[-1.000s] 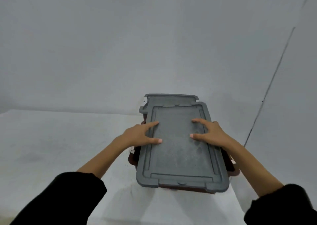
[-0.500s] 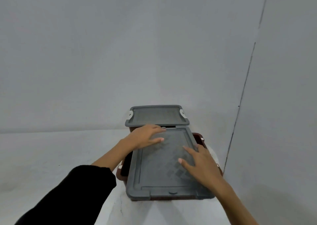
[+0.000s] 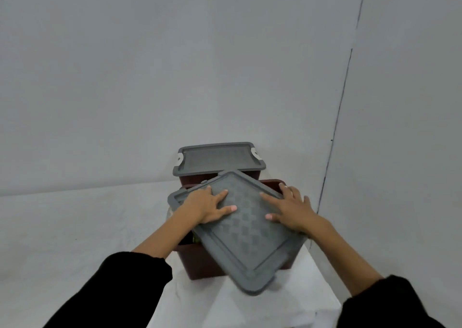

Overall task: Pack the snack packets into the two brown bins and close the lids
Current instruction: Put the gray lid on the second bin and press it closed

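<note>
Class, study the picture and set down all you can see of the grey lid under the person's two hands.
The grey lid looks like matt plastic, rectangular with rounded corners, a raised rim and a faint chequered centre. It lies skewed on the near brown bin, turned so that one corner juts over the front wall, leaving the bin partly uncovered at the left. The left hand and the right hand rest flat on it, fingers spread.

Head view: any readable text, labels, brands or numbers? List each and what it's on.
None readable.
Near grey lid, skewed across the near brown bin: only a moulded checker pattern, no lettering.
Far grey lid on the far brown bin: bare; its white latches carry no legible marks.
Packet showing at the near bin's left edge: too little visible to read any print.
Left hand, right hand, sleeves, wall: no text.
</note>
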